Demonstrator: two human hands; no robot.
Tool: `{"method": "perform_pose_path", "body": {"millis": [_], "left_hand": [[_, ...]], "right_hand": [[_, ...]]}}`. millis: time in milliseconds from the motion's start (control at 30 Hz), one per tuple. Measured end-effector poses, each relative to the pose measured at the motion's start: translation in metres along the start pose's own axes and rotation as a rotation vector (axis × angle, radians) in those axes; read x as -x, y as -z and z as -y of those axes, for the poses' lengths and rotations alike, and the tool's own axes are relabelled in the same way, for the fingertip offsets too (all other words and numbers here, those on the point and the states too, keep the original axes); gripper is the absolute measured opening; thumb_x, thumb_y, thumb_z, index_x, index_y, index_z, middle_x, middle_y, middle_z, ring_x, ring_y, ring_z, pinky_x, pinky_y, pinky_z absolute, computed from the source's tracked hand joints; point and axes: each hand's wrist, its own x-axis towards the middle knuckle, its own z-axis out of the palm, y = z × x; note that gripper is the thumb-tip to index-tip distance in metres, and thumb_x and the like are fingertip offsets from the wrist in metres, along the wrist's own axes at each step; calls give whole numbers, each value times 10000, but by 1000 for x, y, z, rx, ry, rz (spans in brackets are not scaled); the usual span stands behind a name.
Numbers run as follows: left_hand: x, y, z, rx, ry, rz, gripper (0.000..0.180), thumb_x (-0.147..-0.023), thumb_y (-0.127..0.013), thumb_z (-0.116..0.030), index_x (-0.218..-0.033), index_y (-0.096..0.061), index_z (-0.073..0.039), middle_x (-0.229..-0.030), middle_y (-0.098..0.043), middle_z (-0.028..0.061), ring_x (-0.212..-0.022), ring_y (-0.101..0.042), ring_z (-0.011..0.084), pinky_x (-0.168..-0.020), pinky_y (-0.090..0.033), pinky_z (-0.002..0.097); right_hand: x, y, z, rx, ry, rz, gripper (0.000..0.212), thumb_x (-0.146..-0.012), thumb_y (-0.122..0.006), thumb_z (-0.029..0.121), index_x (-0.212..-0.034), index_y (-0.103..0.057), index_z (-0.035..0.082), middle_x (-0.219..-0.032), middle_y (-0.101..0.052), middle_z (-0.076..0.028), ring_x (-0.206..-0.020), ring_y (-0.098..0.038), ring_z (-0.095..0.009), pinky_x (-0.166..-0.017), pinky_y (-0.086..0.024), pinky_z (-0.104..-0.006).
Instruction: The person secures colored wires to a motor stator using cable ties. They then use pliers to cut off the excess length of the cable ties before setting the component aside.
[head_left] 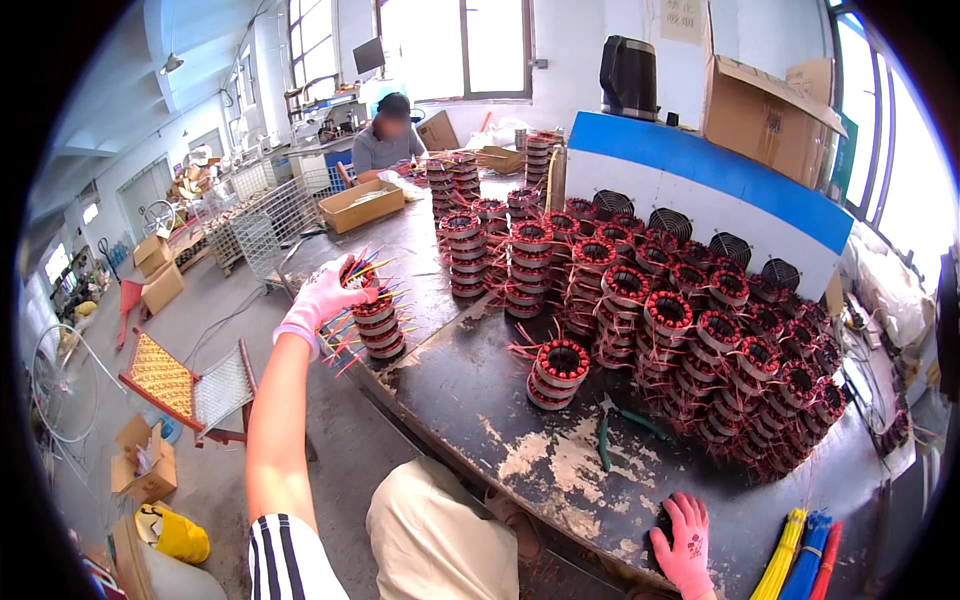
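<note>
My left hand (325, 300), in a pink glove, reaches out to a stack of wound motor stators (379, 328) near the table's left edge. Its fingers are closed round the top stator, from which yellow, blue and red wires stick out. Whether that stator touches the one below is hard to see. My right hand (686, 545), also gloved in pink, lies flat on the table's near edge, fingers spread, holding nothing. Between the hands stand a short stator stack (557, 374) and, beside it, green-handled pliers (606, 440).
Many stacked stators (690, 340) crowd the table's right and back. Bundles of yellow (779, 556), blue (806, 558) and red wires (827, 563) lie right of my right hand. A cardboard box (362, 205) and a seated person (388, 140) are beyond. A chair (190, 385) stands left.
</note>
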Motion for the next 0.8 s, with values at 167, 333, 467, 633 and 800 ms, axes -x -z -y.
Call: {"method": "perform_pose_path", "body": {"millis": [167, 333, 467, 633, 800], "left_hand": [[-31, -25, 4, -36, 94, 103, 1082, -644, -836, -551, -1493, -452, -1, -1482, -523, 209, -1371, -506, 330, -1164, -372, 375], [-39, -40, 10, -71, 84, 147, 1079, -634, -806, -587, -1489, -468, -23, -1463, -530, 224, -1376, -497, 335, -1139, -395, 395], [-38, -49, 13, -86, 95, 155, 1121, -636, -788, -636, -1540, -402, -98, -1531, -460, 191, -1392, -476, 351, -1153, -387, 408], [-41, -63, 37, -175, 100, 127, 1138, -719, -688, -710, -1607, -271, -132, -1586, -357, 230, -1438, -413, 370, -1177, -360, 406], [-31, -61, 34, -210, 77, 132, 1019, -837, -598, -686, -1601, -277, -92, -1577, -347, 234, -1430, -413, 382, -1171, -363, 415]], "right_hand": [[-2, 6, 0, 17, -43, 23, 560, -816, -707, 273, -1301, -566, 33, -1429, -514, -177, -1358, -425, -421, -1185, -274, -565], [-2, 6, 4, 15, -49, 28, 557, -811, -700, 271, -1297, -567, 33, -1422, -518, -177, -1357, -426, -420, -1182, -274, -568], [-2, 8, 7, 3, -66, 33, 551, -805, -696, 262, -1287, -566, 27, -1415, -521, -179, -1347, -436, -420, -1178, -278, -568], [-3, 6, 8, -7, -43, 18, 542, -812, -690, 254, -1287, -561, 25, -1415, -519, -184, -1337, -444, -423, -1174, -283, -570], [-1, 5, 4, 15, -32, 11, 541, -818, -687, 246, -1294, -555, 27, -1414, -518, -186, -1334, -444, -426, -1180, -280, -569]]}}
